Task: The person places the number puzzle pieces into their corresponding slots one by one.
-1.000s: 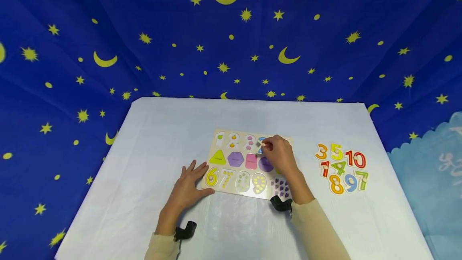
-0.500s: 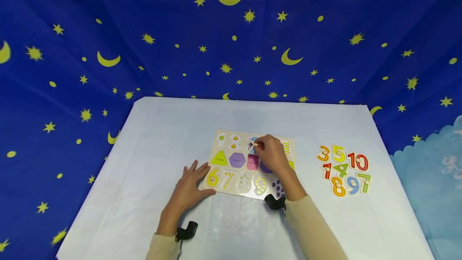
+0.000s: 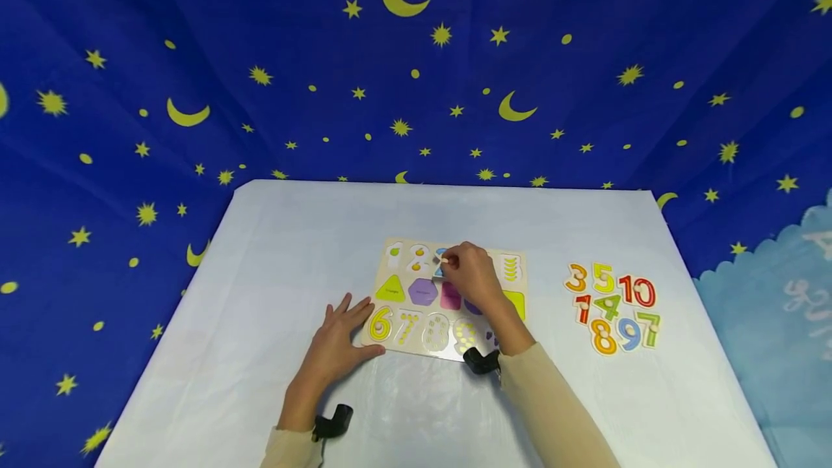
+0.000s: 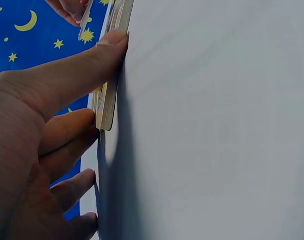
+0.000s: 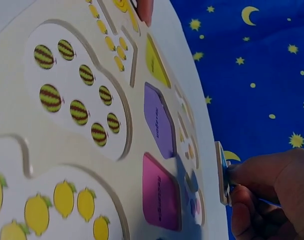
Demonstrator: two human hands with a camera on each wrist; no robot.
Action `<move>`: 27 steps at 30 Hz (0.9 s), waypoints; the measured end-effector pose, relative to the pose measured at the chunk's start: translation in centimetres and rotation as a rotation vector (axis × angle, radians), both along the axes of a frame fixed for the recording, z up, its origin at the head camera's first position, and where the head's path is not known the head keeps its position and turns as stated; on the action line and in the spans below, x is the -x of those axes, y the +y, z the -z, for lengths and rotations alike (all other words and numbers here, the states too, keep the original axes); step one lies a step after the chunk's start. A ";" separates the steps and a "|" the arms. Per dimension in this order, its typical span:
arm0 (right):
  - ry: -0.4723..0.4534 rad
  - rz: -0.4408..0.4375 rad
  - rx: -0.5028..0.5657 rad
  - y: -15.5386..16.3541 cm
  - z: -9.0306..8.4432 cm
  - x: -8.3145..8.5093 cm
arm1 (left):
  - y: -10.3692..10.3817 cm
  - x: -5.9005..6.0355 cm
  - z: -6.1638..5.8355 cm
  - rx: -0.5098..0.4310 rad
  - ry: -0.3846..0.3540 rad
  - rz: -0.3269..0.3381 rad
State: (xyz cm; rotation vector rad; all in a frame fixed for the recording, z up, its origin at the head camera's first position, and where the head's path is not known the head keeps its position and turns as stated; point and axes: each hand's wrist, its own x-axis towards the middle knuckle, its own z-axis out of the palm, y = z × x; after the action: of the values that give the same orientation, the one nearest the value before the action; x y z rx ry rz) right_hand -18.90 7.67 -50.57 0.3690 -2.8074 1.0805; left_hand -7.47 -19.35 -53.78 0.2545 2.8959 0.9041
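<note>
A wooden number puzzle board point(image 5: 136, 137) lies on the table with printed fruit slots and coloured shapes. My right hand point(image 3: 476, 274) pinches the peg of a blue number piece point(image 5: 221, 172), which looks like a 2, tilted over the board's top row near the third slot. Its fingers hide much of the piece. At the lower left corner rests my left hand point(image 3: 336, 341), fingers spread; its thumb point(image 4: 99, 52) lies on the near edge and the index finger touches the left side. Close by, a yellow 6 piece point(image 3: 380, 325) sits in its slot.
Right of the board lies a loose group of number pieces, among them a red 10 point(image 3: 637, 292), an orange 8 point(image 3: 604, 338) and a blue 9 point(image 3: 628, 334). A blue cloth point(image 3: 325, 56) with moons and stars hangs behind the white table point(image 3: 305, 222).
My right hand has moved left along the top row with the blue piece, uncovering the banana slot at the right. The left hand stays at the corner.
</note>
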 end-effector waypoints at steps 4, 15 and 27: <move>-0.018 -0.011 0.003 -0.5 0.0 0.0 | 0.0 -0.2 0.0 -0.006 -0.010 -0.002; -0.027 -0.030 -0.004 -1.1 0.5 -0.4 | 0.0 -0.5 0.1 -0.030 -0.004 -0.004; 0.017 -0.072 -0.002 -2.1 0.6 0.4 | 0.1 -0.1 0.1 -0.023 0.016 -0.008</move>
State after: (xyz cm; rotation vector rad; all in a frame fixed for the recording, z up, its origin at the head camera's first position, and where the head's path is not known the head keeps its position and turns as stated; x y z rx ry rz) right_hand -19.29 5.61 -51.16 0.4801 -2.8003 1.0828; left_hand -7.38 -19.26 -53.88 0.2531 2.9050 0.9408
